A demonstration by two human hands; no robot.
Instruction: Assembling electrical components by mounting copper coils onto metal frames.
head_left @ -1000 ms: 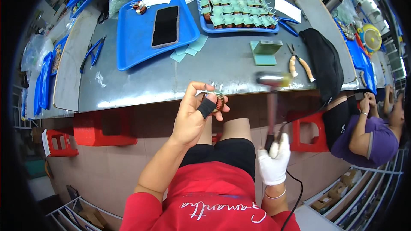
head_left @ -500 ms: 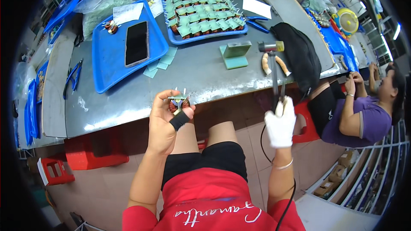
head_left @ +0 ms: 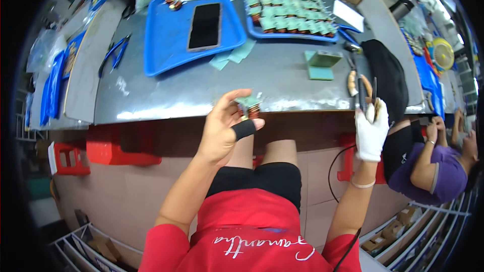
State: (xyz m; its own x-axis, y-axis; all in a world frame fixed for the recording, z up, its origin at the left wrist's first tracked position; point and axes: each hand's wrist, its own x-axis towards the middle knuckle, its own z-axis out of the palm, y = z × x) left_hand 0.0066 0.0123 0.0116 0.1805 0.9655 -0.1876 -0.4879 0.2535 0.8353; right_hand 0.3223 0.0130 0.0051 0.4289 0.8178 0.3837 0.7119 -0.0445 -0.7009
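Observation:
My left hand (head_left: 221, 136) is closed around a copper-wound coil (head_left: 250, 110) topped with a small green plate, just in front of the bench edge. Black tape wraps its thumb. In a white glove, my right hand (head_left: 372, 130) grips a small hammer (head_left: 361, 90); its dark handle points away from me. Beside the handle a thin dark tip sticks up from the same fingers, its kind unclear. Cutters with peach-coloured handles (head_left: 351, 83) lie on the bench behind the hammer, partly covered by it. Left of them stands a green block (head_left: 321, 73) with an upright slab.
The metal bench (head_left: 176, 98) bears a blue tray (head_left: 169, 60) with a phone (head_left: 205, 26), and another tray (head_left: 295, 35) full of similar coils. Blue-handled cutters (head_left: 116, 55) lie left, a black pouch (head_left: 385, 78) right. A person in purple (head_left: 433, 168) sits at right.
The view has shifted, so the bench sits further right and higher. The hammer head has moved away from me past the peach-handled cutters. The coil stays in my left hand, turned somewhat.

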